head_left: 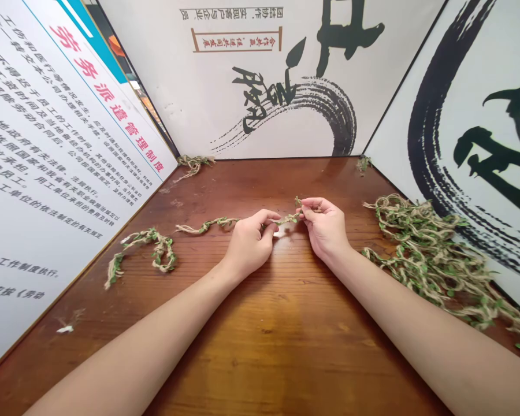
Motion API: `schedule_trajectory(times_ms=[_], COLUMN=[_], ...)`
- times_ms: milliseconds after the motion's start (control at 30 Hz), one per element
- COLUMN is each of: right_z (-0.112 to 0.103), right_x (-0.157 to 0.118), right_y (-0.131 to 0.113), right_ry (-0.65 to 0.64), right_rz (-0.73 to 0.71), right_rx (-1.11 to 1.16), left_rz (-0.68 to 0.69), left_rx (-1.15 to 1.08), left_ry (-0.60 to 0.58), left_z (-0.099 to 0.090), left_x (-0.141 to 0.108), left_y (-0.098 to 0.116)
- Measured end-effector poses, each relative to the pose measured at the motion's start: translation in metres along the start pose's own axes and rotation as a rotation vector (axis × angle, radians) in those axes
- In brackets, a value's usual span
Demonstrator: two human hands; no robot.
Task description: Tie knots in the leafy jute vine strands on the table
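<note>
The left hand (248, 245) and right hand (325, 230), fingers curled nearly shut, pinch a leafy twine vine (286, 219) above a wooden table (286, 352), apparently to hold that stretch taut. More vine trails left of the hands; a tangled pile (424, 254) lies right of them.

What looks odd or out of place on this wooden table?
A small white scrap lies by itself near the lower left edge of the wooden tabletop, and it doesn't match the twine. Bits of leafy jute twine also sit stranded in the far left corner, well away from the big tangle on the right.
</note>
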State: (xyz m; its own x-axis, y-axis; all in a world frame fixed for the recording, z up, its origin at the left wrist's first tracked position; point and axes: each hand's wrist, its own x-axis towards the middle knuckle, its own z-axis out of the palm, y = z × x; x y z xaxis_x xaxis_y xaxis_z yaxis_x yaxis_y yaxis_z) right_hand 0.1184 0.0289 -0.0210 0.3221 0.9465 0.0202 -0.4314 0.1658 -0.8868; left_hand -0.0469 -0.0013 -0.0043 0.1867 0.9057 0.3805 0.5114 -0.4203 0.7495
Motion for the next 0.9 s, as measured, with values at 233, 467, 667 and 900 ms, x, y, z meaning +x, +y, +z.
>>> schedule_trajectory(times_ms=[233,467,667,900], right_z=[0.0013,0.0012,-0.0005,-0.002], right_x=[0.0016,0.0028,0.0061,0.0077], right_y=[-0.0037,-0.0038,0.0012,0.0029], right_ry=[0.093,0.108,0.145,0.205], right_rz=[0.017,0.028,-0.034,-0.078], right_rx=[0.004,-0.001,-0.024,-0.12], left_rz=[-0.011,0.018,0.073,0.04], left_rx=[0.029,0.102,0.176,0.208], left_ry=[0.007,0.02,0.074,0.141], left_z=[0.0004,0.0006,-0.0005,-0.003], left_x=[0.0006,-0.0015,-0.0032,-0.0032], left_y=[0.0007,0.0025,0.0025,0.0031])
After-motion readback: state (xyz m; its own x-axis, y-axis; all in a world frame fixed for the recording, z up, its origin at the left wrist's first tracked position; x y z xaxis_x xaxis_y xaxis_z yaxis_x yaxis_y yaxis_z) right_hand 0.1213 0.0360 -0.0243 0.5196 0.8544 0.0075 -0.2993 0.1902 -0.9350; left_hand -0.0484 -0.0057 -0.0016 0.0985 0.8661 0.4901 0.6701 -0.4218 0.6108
